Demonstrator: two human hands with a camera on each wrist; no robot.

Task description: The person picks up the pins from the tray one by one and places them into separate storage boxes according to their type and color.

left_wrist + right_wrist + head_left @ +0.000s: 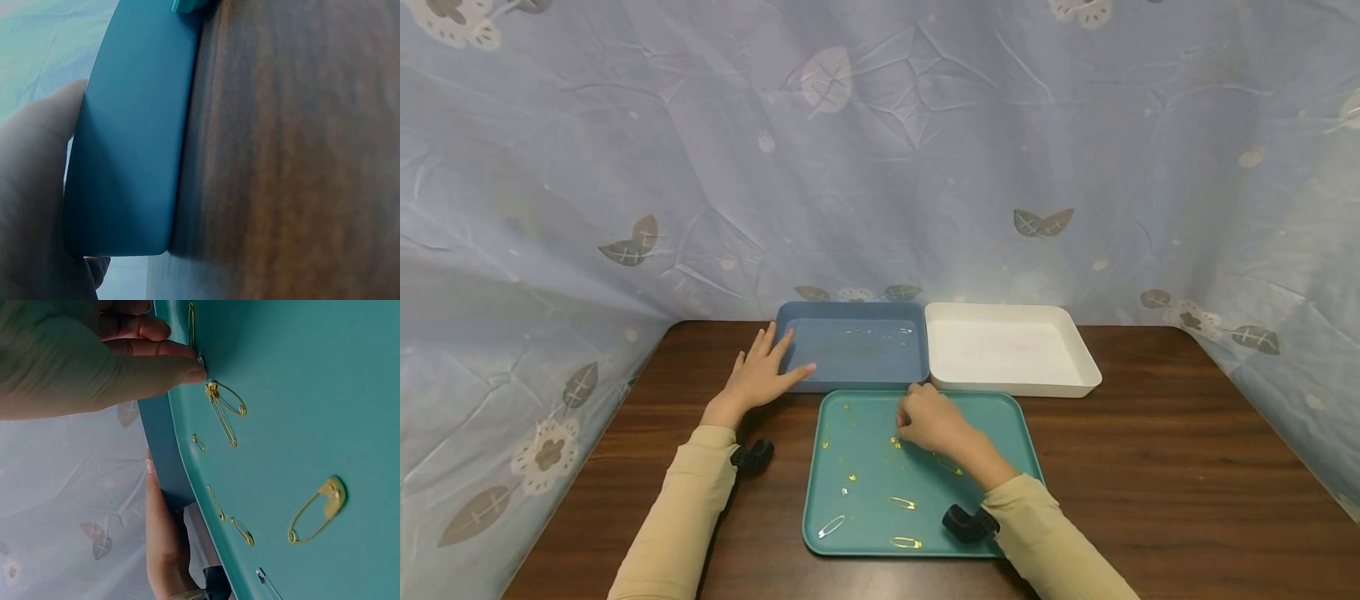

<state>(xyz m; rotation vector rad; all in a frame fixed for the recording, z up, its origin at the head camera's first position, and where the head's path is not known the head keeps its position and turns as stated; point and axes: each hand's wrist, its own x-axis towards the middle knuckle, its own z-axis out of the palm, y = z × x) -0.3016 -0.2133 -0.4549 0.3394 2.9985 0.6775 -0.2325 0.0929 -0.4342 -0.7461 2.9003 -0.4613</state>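
I have a silver pin (200,360), or what I take for one, at the tips of my right hand (932,421); only a bright end shows between the pinching thumb and forefinger. It sits low over the green tray (865,529), close to the middle of its far edge. With so little metal caught, I judge a slip likely: any loosening would drop it among the gold ones.

Two overlapping gold pins (214,389) lie just beside my thumb tip, and another gold pin (190,325) by the forefinger. If one hooks on, I could lift it unnoticed, since the fingers hide the contact. My wrist camera (967,523) hangs over the near right corner, where a low sweep might scatter pins.

Beyond the far edge, my left hand (756,379) is spread, fingers extended, over the left side of the blue tray (827,358). Leaning there could tilt it and slide the small silver pins (906,331) inside, or push it against the white tray (1000,340) at its right edge.
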